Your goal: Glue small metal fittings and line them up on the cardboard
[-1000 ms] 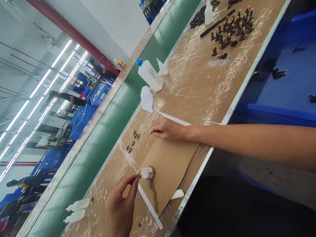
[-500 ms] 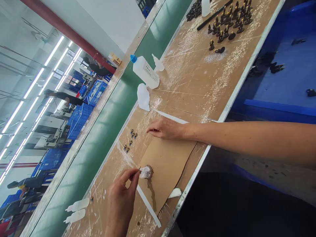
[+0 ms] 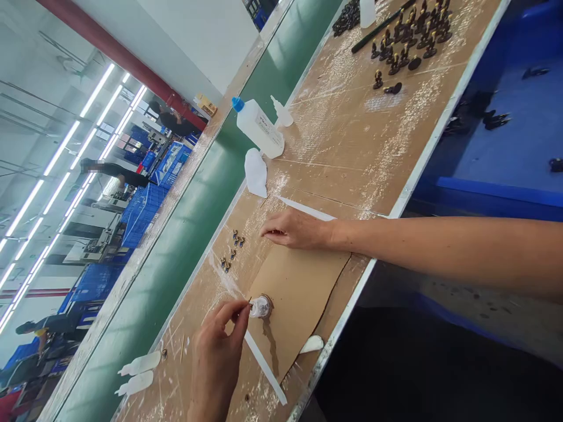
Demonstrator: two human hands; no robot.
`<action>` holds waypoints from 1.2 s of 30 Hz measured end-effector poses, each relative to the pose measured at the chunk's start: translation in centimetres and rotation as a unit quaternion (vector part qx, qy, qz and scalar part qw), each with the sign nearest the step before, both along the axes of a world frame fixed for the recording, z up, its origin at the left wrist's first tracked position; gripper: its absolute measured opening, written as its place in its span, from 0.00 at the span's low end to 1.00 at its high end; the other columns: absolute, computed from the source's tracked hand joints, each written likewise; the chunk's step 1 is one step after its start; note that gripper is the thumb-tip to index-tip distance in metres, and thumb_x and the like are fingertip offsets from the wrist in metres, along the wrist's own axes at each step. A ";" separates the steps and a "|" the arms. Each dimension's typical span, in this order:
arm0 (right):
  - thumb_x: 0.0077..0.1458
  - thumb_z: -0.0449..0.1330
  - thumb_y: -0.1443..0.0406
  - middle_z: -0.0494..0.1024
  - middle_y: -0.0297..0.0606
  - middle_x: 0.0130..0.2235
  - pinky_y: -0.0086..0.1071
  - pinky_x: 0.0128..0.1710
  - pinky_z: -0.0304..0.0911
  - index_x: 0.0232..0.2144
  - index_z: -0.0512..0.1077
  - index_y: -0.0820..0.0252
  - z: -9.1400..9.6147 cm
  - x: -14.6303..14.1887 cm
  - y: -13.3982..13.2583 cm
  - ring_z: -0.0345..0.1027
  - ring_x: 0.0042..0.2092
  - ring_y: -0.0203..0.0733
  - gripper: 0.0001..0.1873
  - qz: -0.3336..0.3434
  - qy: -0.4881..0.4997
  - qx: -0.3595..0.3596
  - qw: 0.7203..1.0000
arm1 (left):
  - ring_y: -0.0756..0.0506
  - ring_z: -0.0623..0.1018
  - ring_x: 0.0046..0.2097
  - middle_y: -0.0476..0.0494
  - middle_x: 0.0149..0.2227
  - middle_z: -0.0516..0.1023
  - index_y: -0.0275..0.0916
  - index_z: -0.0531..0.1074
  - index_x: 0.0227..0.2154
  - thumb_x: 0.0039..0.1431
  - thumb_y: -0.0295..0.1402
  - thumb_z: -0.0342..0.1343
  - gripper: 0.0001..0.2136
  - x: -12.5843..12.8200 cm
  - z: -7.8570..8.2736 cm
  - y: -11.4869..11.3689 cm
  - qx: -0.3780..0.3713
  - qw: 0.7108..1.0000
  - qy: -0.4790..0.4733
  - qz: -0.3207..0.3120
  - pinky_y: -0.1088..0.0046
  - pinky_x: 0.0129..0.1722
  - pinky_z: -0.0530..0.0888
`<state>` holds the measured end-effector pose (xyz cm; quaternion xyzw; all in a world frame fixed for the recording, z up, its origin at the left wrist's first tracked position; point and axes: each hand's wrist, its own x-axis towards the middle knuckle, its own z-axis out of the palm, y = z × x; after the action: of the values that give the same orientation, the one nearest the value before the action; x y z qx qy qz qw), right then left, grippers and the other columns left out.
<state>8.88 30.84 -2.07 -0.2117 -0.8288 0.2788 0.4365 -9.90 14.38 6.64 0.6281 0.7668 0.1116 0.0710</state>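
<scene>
My left hand [image 3: 215,357] pinches a tiny gold-and-dark part [image 3: 248,305] between finger and thumb, right at a small clear cup [image 3: 261,306] in a metal ring on a brown cardboard sheet [image 3: 299,299]. My right hand [image 3: 297,230] rests on the cardboard's far edge, relaxed and holding nothing. Nearest to it, a little to the left, lies a small group of similar tiny parts [image 3: 233,249] on the bench. What the pinched part looks like in detail is hidden by my fingers.
A bottle with a blue cap [image 3: 259,129], a white cloth [image 3: 255,173] and two squeeze bottles [image 3: 139,364] lie on the long worn bench [image 3: 334,158]. Rows of dark figurines [image 3: 404,47] stand far along it. A blue bin [image 3: 497,146] sits beyond its metal edge.
The whole view has shifted slightly left and up. My left hand has closed in on the cup with the tiny part. My right hand stays in place on the cardboard.
</scene>
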 end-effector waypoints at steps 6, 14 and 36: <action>0.57 0.54 0.71 0.78 0.39 0.36 0.28 0.37 0.62 0.37 0.75 0.64 -0.2 0.1 -0.1 0.71 0.37 0.36 0.10 0.008 0.019 0.010 1.000 | 0.43 0.77 0.38 0.49 0.33 0.80 0.44 0.77 0.30 0.42 0.51 0.60 0.17 -0.5 0.6 -5.0 0.082 0.973 -0.068 0.203 0.69 0.40 0.71; 0.57 0.54 0.68 0.78 0.37 0.35 0.28 0.34 0.61 0.36 0.76 0.61 -0.1 0.2 -0.7 0.69 0.33 0.34 0.10 0.021 0.030 0.034 0.999 | 0.48 0.78 0.36 0.51 0.30 0.80 0.42 0.76 0.28 0.36 0.46 0.66 0.17 -2.5 -5.6 -13.9 0.233 0.861 -0.226 0.392 0.76 0.39 0.74; 0.58 0.54 0.60 0.79 0.33 0.33 0.28 0.31 0.62 0.36 0.77 0.57 -0.5 0.0 -0.9 0.69 0.31 0.33 0.13 -0.025 -0.024 0.022 0.999 | 0.44 0.76 0.42 0.45 0.36 0.79 0.39 0.77 0.33 0.38 0.52 0.63 0.23 -4.3 -6.7 -15.1 0.090 0.878 -0.245 0.402 0.71 0.45 0.69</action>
<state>8.84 29.91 -2.54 -0.2296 -0.8396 0.2437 0.4278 -14.22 -0.76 -0.08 0.2220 0.8981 0.3493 0.1492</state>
